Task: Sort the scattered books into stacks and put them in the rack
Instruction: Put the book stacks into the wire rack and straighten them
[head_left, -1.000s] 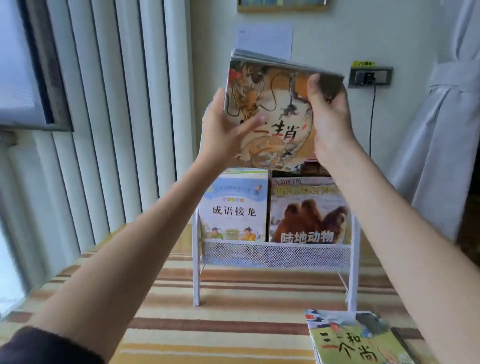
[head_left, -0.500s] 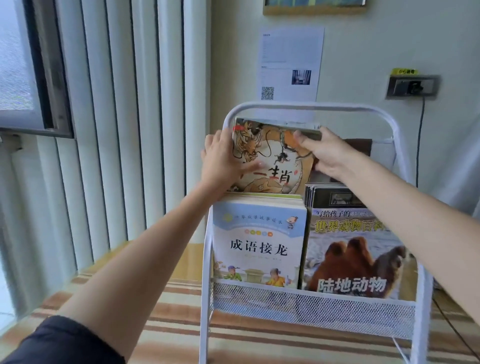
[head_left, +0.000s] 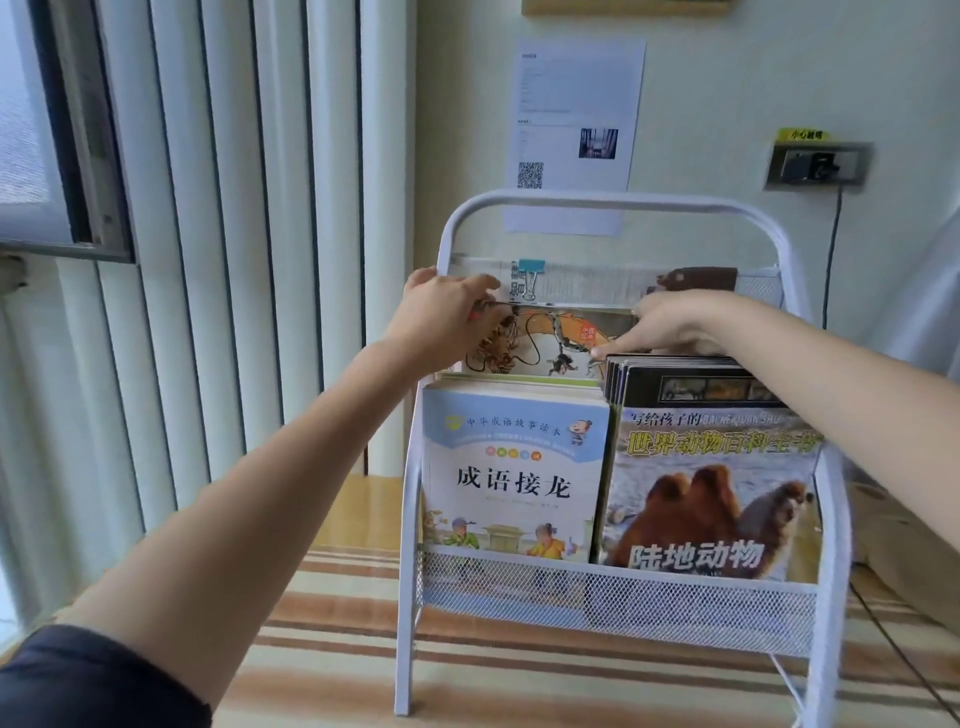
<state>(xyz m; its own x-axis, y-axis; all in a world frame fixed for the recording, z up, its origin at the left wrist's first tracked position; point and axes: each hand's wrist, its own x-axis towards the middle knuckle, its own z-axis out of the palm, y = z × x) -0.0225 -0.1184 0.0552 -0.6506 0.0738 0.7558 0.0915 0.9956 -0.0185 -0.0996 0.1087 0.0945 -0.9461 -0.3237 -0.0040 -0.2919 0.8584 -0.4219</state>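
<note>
the stack of thin picture books with an orange dragon cover (head_left: 550, 340) stands in the middle tier of the white tubular metal rack with mesh fronts (head_left: 618, 597), most of its cover hidden behind the front tier. the left hand (head_left: 441, 317) grips the stack's upper left corner, fingers curled over the top edge. the right hand (head_left: 675, 325) holds the upper right corner, thumb on the cover and fingers bent over the edge. judgement: the stack is nearly seated, and release is the step left for it.

front tier: a pale blue idiom book stack (head_left: 514, 478) on the left and a dark-spined animal encyclopedia stack with a camel cover (head_left: 711, 493) on the right, both upright and side by side. rear tier: papers held by a teal binder clip (head_left: 531, 278) and a brown item, too hidden to identify.

judgement: at least three stacks are racked. whether loose books remain cannot be told; the striped rug (head_left: 322, 649) shows none in view.
</note>
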